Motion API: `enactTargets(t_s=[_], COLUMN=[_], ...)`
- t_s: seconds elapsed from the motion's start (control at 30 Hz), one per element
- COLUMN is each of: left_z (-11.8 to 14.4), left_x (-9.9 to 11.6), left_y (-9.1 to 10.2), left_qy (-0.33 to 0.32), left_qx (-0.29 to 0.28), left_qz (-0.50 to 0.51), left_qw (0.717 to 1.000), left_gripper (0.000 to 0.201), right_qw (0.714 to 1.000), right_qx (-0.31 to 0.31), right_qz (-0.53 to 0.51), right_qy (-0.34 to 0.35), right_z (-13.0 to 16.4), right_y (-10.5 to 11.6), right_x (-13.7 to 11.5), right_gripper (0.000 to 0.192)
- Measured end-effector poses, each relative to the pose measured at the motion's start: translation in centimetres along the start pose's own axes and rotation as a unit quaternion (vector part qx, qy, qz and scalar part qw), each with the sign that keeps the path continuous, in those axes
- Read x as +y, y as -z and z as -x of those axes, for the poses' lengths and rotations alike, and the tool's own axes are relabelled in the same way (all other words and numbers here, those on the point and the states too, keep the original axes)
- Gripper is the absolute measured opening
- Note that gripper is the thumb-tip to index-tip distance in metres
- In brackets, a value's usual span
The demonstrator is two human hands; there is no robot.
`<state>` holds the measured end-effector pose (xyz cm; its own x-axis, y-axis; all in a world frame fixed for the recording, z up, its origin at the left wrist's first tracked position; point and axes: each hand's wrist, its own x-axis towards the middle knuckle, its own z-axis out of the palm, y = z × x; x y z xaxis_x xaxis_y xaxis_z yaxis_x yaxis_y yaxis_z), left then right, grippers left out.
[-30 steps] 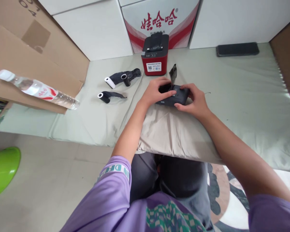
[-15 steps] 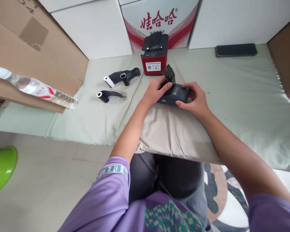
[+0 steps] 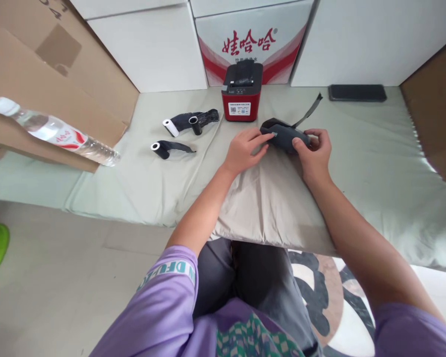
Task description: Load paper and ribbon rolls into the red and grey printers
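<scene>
Dark small printer (image 3: 283,137) lies on the beige pillow (image 3: 267,203), which rests over the person's lap and the edge of the green mat (image 3: 375,158), so the device is raised and close to both hands. A dark strip (image 3: 307,111) comes out of it and goes up and to the right. The right hand (image 3: 315,156) grips the printer's right end, thumb on the near side and fingers curled over the far side; I judge this steadies it. The left hand (image 3: 243,151) lies mostly open and flat, palm down, with fingertips touching the printer's left end, holding nothing. Both forearms reach forward over the pillow. Behind stands a red printer (image 3: 242,91), and to the left lie spare rolls (image 3: 191,122).
</scene>
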<state>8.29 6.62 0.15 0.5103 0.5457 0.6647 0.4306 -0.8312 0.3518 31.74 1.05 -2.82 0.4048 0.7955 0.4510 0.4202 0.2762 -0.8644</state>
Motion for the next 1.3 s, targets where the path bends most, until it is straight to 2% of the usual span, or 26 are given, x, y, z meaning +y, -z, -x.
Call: enactTargets(t_s=[0.17, 0.33, 0.47, 0.63, 0.8, 1.1, 1.3], left_z=[0.0, -0.3, -0.6, -0.9, -1.1, -1.2, -1.0], left_x=[0.1, 0.2, 0.5, 1.0, 1.1, 0.3, 0.6], left_y=[-0.7, -1.3, -1.6, -1.4, -1.1, -1.1, -1.2], left_qy=[0.003, 0.013, 0.018, 0.037, 0.03, 0.019, 0.026], left_qx=[-0.026, 0.003, 0.025, -0.012, -0.012, -0.019, -0.017], left_qz=[-0.004, -0.028, -0.061, -0.09, -0.116, -0.119, -0.128], left_qw=[1.0, 1.0, 0.998, 0.995, 0.993, 0.993, 0.991], left_gripper=[0.042, 0.041, 0.037, 0.037, 0.037, 0.047, 0.051], right_qw=[1.0, 1.0, 0.998, 0.99, 0.984, 0.986, 0.989], right_qx=[0.0, 0.0, -0.006, 0.029, 0.045, 0.036, 0.034], right_qz=[-0.015, -0.008, -0.024, -0.057, -0.077, -0.054, -0.034], right_qy=[-0.006, -0.011, -0.05, -0.123, -0.155, -0.153, -0.139], right_z=[0.1, 0.3, 0.5, 1.0, 1.4, 1.3, 1.3], right_y=[-0.4, -0.5, -0.7, -0.9, -1.1, -1.4, -1.3], right_x=[0.0, -0.2, -0.8, -3.1, -4.4, -3.4, -2.5], right_gripper=[0.056, 0.057, 0.057, 0.059, 0.059, 0.065, 0.066])
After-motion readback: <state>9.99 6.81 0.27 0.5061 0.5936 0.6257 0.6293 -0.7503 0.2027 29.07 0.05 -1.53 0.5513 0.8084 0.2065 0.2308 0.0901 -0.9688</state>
